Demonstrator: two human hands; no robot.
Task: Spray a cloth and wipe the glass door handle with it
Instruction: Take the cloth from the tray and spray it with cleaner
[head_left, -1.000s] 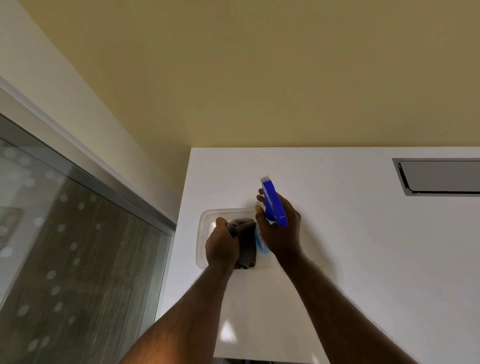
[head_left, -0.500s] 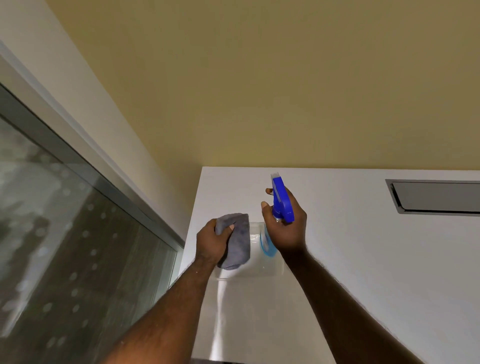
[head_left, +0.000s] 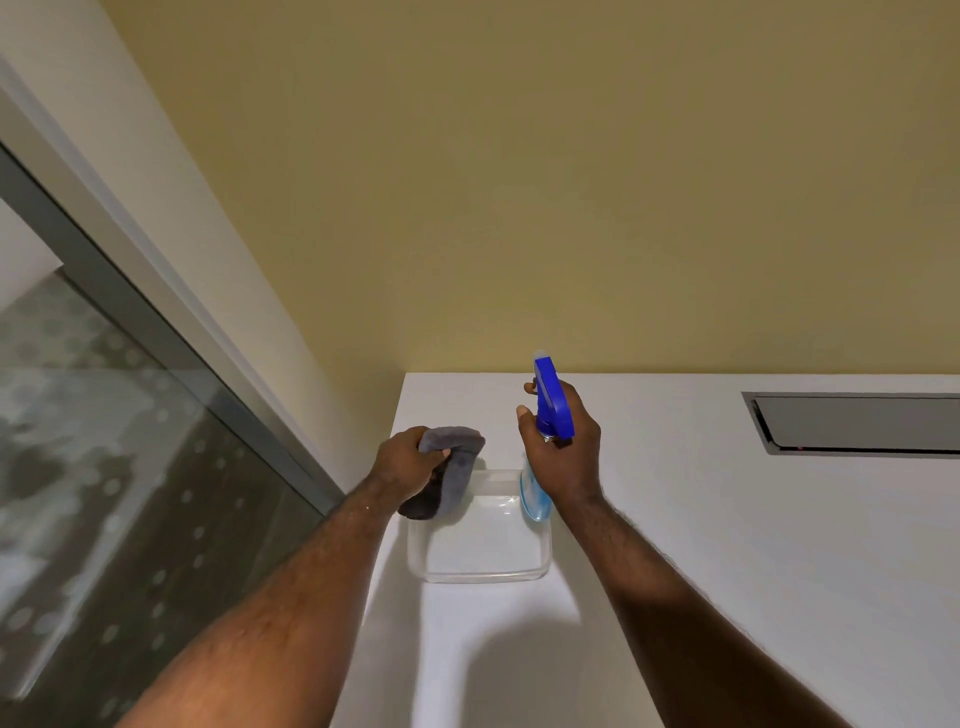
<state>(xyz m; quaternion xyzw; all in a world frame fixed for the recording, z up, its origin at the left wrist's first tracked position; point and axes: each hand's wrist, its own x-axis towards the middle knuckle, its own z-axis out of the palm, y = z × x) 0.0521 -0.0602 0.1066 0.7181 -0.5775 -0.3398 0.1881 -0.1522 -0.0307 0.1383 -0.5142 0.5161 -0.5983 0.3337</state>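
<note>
**Cloth and spray bottle held above a clear tray**

A folded grey cloth (head_left: 448, 470) is gripped in the closed left hand (head_left: 408, 462), held over the far left corner of a clear plastic tray (head_left: 480, 574) on the white countertop (head_left: 701, 545). A spray bottle (head_left: 545, 441) with a blue trigger head is clasped in the right hand (head_left: 569, 447), fingers wrapped around its neck, just beside the cloth. A glass door (head_left: 104, 493) is seen at the left; its handle cannot be made out.
</note>
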